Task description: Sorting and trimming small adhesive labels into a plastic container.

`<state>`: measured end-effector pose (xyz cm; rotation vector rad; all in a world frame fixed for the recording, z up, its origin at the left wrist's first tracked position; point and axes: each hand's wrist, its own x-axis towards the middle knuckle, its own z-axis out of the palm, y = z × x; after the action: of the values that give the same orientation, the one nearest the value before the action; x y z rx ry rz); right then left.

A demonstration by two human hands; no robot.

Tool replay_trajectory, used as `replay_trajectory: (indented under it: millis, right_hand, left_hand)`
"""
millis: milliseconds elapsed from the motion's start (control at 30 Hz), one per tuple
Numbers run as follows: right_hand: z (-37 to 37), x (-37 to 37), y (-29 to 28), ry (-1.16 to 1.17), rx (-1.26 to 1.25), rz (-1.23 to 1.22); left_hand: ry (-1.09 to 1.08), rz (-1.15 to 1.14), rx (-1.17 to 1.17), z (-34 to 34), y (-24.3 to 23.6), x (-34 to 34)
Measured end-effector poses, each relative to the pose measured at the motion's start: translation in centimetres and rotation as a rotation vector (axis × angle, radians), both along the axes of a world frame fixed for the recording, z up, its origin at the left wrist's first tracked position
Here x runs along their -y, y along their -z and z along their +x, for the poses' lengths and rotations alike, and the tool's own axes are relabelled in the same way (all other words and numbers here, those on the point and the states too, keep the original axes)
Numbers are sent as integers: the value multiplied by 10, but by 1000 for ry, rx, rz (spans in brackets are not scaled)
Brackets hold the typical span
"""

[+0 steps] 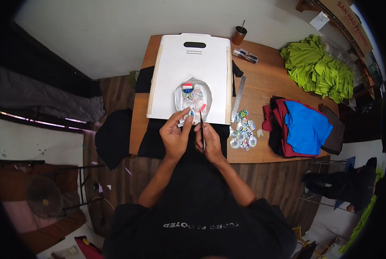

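Dark tool – ptly hidden by R hand

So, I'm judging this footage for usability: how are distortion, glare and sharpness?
Head view throughout: black vignetting rings the picture; the front edge of the table bows; pale glints dot the loose patches; the white board looks bright; the fan at lower left looks dim and soft; the left hand and right hand show no obvious motion blur.

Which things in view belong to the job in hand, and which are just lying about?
Job, by the look of it:
- scissors, in right hand
- decal, in left hand
- decal heap
- white board

Likely lying about:
- cup
- green cloth
- blue cloth
- fan
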<state>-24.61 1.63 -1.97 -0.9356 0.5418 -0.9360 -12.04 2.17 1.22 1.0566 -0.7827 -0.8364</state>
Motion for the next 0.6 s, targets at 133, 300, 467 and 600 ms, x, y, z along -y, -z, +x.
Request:
replay_trajectory:
  millis: [133, 300, 467, 600]
  right_hand:
    - [5, -4, 3, 19, -17, -2]
    - [16, -3, -2, 41, 9, 18]
    - [30, -3, -3, 63, -19, 10]
    - [40, -5, -1, 69, -38, -8]
  left_hand:
    - [43, 1, 13, 4, -3, 1]
    - [73, 69, 1, 13, -4, 1]
    - [88, 8, 14, 25, -4, 5]
    - [112, 22, -5, 36, -4, 4]
